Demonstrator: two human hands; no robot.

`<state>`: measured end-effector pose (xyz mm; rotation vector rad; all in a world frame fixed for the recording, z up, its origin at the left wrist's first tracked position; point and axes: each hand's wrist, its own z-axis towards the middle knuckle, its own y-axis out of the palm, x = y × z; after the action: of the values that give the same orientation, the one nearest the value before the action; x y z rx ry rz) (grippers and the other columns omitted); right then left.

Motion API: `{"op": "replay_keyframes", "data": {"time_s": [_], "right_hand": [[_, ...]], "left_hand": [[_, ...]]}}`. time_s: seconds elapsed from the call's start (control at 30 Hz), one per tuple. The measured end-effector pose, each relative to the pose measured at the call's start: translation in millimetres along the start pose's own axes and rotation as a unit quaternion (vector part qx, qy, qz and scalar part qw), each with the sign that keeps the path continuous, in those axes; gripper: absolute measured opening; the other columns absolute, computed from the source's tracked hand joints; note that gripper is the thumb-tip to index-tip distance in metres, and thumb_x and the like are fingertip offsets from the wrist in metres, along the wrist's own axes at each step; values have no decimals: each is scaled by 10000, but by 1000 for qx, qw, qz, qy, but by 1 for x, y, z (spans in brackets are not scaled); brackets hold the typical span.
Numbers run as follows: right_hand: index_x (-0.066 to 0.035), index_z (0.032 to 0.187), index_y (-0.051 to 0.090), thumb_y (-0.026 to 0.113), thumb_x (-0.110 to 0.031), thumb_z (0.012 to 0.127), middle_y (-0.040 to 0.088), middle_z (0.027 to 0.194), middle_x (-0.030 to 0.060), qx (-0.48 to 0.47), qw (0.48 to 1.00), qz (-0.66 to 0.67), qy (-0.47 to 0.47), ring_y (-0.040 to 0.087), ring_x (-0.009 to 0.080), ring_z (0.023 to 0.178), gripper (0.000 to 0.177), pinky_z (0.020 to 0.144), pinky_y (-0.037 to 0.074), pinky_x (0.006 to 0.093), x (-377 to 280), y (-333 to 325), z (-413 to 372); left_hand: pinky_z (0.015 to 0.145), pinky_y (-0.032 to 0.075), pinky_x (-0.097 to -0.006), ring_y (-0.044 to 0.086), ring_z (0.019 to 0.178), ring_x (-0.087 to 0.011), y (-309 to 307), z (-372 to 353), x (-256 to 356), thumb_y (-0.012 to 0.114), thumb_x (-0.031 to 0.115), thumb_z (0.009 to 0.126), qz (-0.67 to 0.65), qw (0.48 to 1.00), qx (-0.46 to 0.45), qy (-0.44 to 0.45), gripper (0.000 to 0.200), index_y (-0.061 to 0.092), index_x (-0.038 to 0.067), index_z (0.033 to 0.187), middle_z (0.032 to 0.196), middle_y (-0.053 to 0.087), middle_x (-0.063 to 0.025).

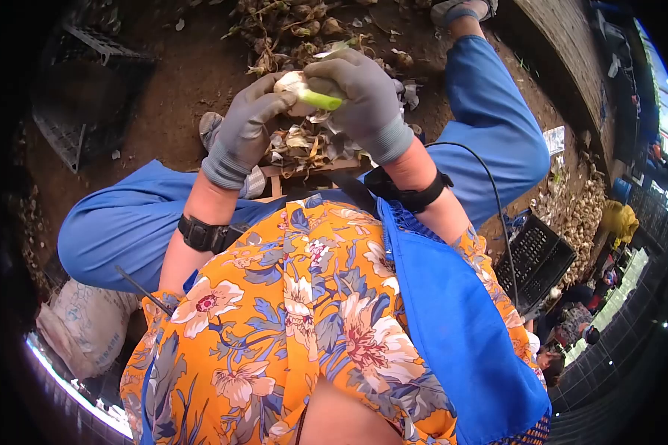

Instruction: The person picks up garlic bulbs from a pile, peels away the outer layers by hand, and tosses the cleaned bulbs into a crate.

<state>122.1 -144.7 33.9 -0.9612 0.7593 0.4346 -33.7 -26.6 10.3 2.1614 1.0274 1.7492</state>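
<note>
Garlic bulb (291, 83) between gloved hands (246, 127)

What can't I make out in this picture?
In the head view:
1. Palm of the right hand: hidden behind the hand's own back.
2. Far side of the garlic bulb: hidden by the bulb itself.
3. Print on the white sack: too small and blurred to read.
4. Shoe at the top: cut off by the edge.
5. Person at lower right: too small and dim to see what they handle.
</note>
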Motion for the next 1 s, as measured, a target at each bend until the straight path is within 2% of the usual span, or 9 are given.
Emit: {"op": "replay_keyframes", "data": {"time_s": [0.23, 0.37, 0.43, 0.6, 0.7, 0.77, 0.83, 0.9, 1.0], "right_hand": [[-39, 907, 579, 662, -123, 805, 610, 834, 138, 8, 993, -114, 13, 596, 333, 794, 156, 712, 483, 413, 1, 9, -4], [-15, 938, 570, 602, -140, 882, 617, 837, 171, 6, 975, 36, 219, 604, 339, 792, 141, 711, 478, 403, 11, 5, -7], [-6, 934, 571, 582, -150, 904, 619, 838, 183, 4, 957, 91, 276, 608, 339, 791, 147, 709, 476, 398, 17, 1, -9], [7, 922, 581, 569, -155, 911, 621, 840, 196, -26, 950, 54, 307, 612, 332, 789, 163, 709, 471, 399, 15, 11, -15], [9, 918, 579, 575, -157, 904, 622, 844, 199, -63, 945, 98, 307, 606, 350, 791, 167, 713, 471, 401, 18, 25, -21], [-1, 917, 590, 576, -165, 901, 624, 848, 199, -51, 937, 135, 319, 601, 366, 799, 166, 723, 472, 415, 28, 25, -21], [-20, 954, 593, 571, -170, 909, 630, 806, 160, 10, 963, -109, 245, 620, 302, 762, 158, 699, 496, 381, 49, 11, -17], [-43, 964, 606, 566, -198, 900, 644, 915, 184, 11, 910, -269, 315, 617, 375, 855, 172, 742, 492, 439, 68, -4, -13], [-56, 984, 614, 582, -220, 880, 640, 1016, 183, -123, 857, -321, 384, 626, 367, 935, 197, 803, 503, 443, 85, -16, -16]], "left_hand": [[953, 483, -364, 540, 1146, -215, -5, 2, -1, 515, 152, 895, 7, 1000, 1, -8, 503, 405, -54, 1341, 1242, 535, -132], [988, 450, -361, 525, 1170, -224, 0, 4, -2, 542, 151, 860, -128, 990, 56, 10, 562, 380, -45, 1362, 1260, 524, -140], [1005, 424, -339, 509, 1196, -230, 1, 4, 0, 542, 96, 835, 42, 994, 44, 86, 595, 353, -39, 1383, 1268, 518, -140], [710, 447, -178, 559, 816, -44, 15, 10, -3, 674, 199, 877, 76, 985, 142, 57, 384, 578, 33, 1210, 949, 630, -33], [617, 441, -172, 563, 716, -40, 1, 8, -1, 655, 180, 886, 185, 950, 251, -24, 285, 621, 27, 1124, 843, 640, -17], [568, 431, -168, 547, 635, -33, 1, 8, -3, 639, 155, 893, 153, 957, 245, 21, 229, 636, 27, 1082, 773, 642, -9], [593, 450, -166, 557, 664, -36, 5, 6, 1, 617, 111, 900, 111, 968, 225, 28, 203, 633, 22, 1081, 829, 655, -32], [623, 472, -179, 571, 690, -49, 7, 3, 0, 598, 80, 904, 95, 972, 209, 46, 198, 626, 14, 1088, 876, 658, -49], [686, 508, -214, 596, 741, -81, -3, 6, -3, 564, 25, 905, 13, 981, 179, 73, 209, 610, 0, 1107, 973, 656, -78]]}}
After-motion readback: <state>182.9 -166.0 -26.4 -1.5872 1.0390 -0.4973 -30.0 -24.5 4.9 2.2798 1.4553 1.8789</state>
